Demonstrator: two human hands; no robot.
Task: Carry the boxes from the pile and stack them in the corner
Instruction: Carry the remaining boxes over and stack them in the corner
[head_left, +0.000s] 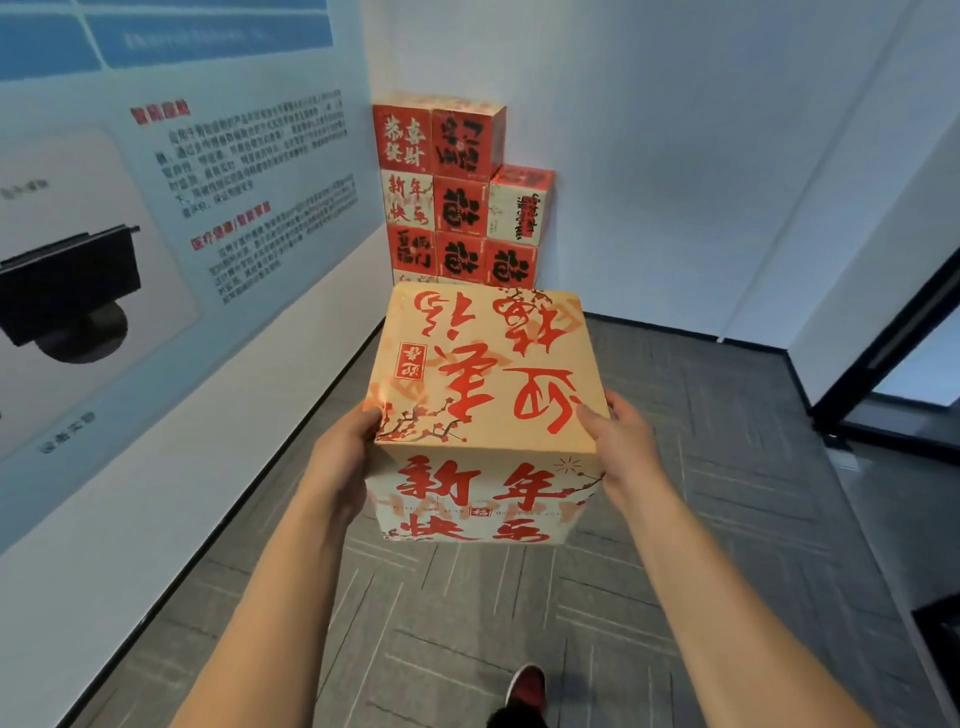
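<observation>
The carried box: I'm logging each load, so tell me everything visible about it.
The carried box is a cream, cardboard-looking cube printed with red calligraphy and plum blossoms, closed. It is held in the air, short of the corner stack. The left hand grips its left side and the right hand its right, thumbs on top.

Corner (370, 52): two white walls (675, 156) meet here.
Left of corner: large wall poster (171, 197), blue header, red and black text.
Below corner: grey carpet-tile floor (701, 545), black skirting (665, 321).
Far right of corner: dark-framed glass door (904, 358).
Light soft, even.
</observation>
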